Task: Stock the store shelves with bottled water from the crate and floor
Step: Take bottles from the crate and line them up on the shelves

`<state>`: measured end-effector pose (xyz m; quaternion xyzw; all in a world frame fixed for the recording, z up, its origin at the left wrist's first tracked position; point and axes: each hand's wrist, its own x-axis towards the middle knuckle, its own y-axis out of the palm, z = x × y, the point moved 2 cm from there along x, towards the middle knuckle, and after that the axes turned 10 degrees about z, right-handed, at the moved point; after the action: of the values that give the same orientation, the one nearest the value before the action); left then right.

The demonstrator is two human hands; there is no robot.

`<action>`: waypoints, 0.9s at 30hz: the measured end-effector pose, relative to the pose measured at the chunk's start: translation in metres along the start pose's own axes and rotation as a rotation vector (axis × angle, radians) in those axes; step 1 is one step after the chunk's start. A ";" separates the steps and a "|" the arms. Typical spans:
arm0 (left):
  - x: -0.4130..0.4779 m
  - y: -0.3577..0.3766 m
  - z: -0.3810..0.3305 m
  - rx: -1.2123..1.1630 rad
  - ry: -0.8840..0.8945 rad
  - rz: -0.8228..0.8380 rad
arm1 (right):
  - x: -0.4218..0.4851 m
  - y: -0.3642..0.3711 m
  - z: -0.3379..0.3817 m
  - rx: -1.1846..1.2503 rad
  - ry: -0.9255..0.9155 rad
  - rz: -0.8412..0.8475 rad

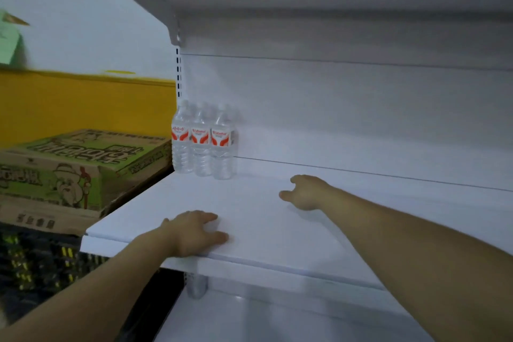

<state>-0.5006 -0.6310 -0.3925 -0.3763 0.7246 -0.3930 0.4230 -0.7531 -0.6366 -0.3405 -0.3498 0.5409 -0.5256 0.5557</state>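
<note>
White shelf (249, 203) bears three water bottles (201, 141); left hand (194, 233) rests on it, right hand (305, 191) above, fingers (208, 216) loose, empty.

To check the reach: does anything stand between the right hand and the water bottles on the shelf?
Nothing visible does. Only bare shelf lies between the right hand and the water bottles.

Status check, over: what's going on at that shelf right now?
Left hand flat on shelf front edge, right hand open, further in, both empty. Water bottles upright, back left corner. Nothing between hands and bottles.
</note>
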 end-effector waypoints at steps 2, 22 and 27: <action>-0.019 0.015 -0.038 -0.042 0.105 0.032 | -0.039 -0.003 -0.026 -0.019 0.060 -0.002; -0.221 0.189 -0.348 0.245 0.943 0.231 | -0.423 0.046 -0.264 0.043 0.699 -0.114; -0.257 0.210 -0.386 0.316 1.088 0.275 | -0.491 0.074 -0.292 0.098 0.851 -0.159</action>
<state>-0.8041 -0.2227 -0.3684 0.0450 0.8124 -0.5747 0.0881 -0.9529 -0.0960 -0.3467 -0.1158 0.6676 -0.6891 0.2570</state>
